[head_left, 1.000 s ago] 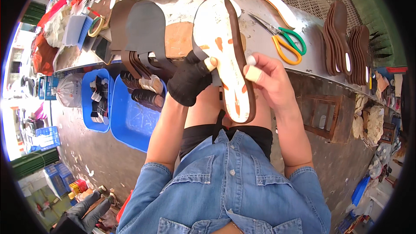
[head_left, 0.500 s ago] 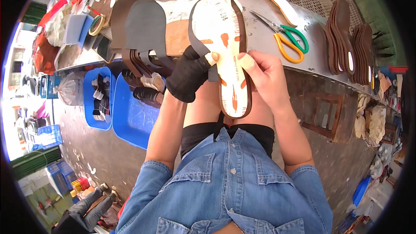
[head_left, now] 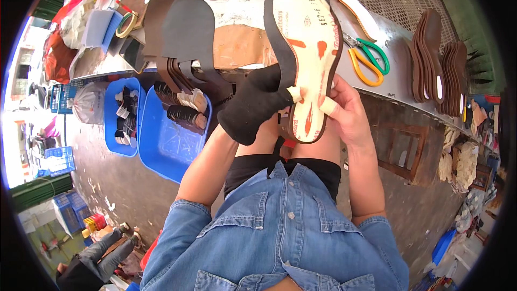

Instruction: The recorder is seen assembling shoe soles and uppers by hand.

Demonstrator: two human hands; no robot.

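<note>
A shoe insole (head_left: 307, 48), pale with red markings and a dark leather border, is held upright between my hands over my lap. My left hand (head_left: 256, 102), in a black glove with a light wrapped thumb tip showing, grips its narrow left edge. On the opposite edge my bare right hand (head_left: 346, 109) pinches it, the thumb flat on the pale face and the fingers mostly hidden behind. Scissors (head_left: 366, 62) with one green and one yellow handle lie on the bench just beyond, their blades partly covered by the insole.
Grey and brown sole-shaped leather pieces (head_left: 188, 27) lie on the metal bench (head_left: 396, 75), left of the insole. Stacked brown soles (head_left: 426, 56) stand at the right. Below left are blue bins (head_left: 172, 153) holding small parts. A wooden frame (head_left: 406, 151) is under the bench.
The insole has shifted right and looks larger, its pale face turned more fully into view. Both hands moved with it and now grip lower, nearer its narrow end.
</note>
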